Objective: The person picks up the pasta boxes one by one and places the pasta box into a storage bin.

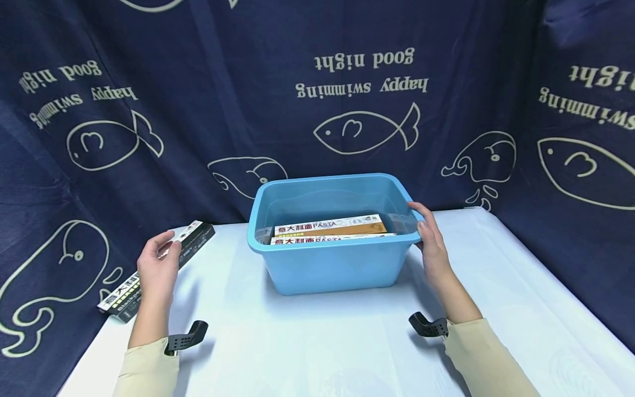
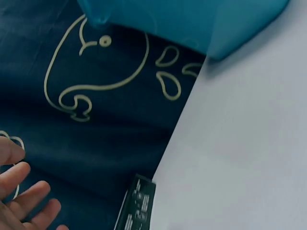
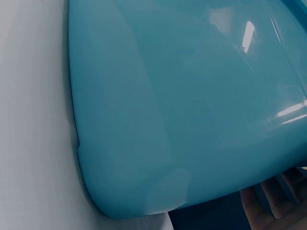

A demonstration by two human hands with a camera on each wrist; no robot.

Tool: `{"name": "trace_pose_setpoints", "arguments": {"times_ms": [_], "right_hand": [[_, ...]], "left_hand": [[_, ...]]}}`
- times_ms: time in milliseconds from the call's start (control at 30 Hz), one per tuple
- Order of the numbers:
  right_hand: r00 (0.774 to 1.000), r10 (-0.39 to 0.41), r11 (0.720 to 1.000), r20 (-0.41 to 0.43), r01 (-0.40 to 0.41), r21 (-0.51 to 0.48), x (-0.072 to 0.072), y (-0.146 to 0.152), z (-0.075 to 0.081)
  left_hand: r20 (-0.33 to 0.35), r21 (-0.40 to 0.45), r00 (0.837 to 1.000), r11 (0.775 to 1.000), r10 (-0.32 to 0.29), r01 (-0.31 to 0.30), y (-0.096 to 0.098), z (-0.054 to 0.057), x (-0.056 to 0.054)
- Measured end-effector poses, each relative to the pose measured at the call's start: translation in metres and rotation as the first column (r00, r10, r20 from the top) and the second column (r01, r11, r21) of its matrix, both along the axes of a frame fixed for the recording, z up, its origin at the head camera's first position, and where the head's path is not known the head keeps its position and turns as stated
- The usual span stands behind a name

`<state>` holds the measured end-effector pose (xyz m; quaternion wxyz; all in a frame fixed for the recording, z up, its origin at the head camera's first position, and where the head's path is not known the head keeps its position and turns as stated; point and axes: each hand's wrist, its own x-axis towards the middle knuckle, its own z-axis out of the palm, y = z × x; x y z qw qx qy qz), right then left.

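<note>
A blue plastic tub stands at the middle of the table, and pasta boxes lie inside, partly hidden by its front wall. My right hand grips the tub's right rim, thumb on top; its fingers show beside the tub wall in the right wrist view. On the left lies a long black-and-white pasta box, set at a slant. Over it is my left hand, fingers loosely bent and holding nothing. The left wrist view shows those fingers spread, apart from the box's dark end.
A white cloth covers the table. Behind and along both sides hangs a dark blue curtain printed with fish and upside-down lettering. A black wrist camera sits on the left wrist, another on the right.
</note>
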<state>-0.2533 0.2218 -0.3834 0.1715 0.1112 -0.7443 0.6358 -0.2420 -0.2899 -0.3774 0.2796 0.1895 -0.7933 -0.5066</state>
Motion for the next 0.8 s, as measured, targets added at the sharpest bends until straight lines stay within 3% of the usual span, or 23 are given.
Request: {"name": "trace_pose_setpoints", "arguments": {"times_ms": [133,333,600,800], "right_hand": [[1.000,0.003,1.000,0.003,-0.003,0.002,0.000,-0.001,0.000],[1.000,-0.003,1.000,0.005,0.003,0.009,0.000,-0.001,0.000],[1.000,-0.001,1.000,0.008,0.001,0.005,0.000,-0.001,0.000],[1.000,-0.002,1.000,0.003,0.002,0.011,-0.001,0.000,0.000]], "left_hand": [[0.095,-0.043,0.995,0.999,0.023,-0.019,-0.014,-0.003,0.002],[0.199,-0.042,0.980,0.999,0.029,-0.021,-0.029,-0.005,0.005],[0.270,-0.075,0.959,0.995,0.081,-0.063,-0.049,-0.012,0.008],[0.266,-0.152,0.955,0.984,0.134,-0.096,-0.057,-0.016,0.011]]}}
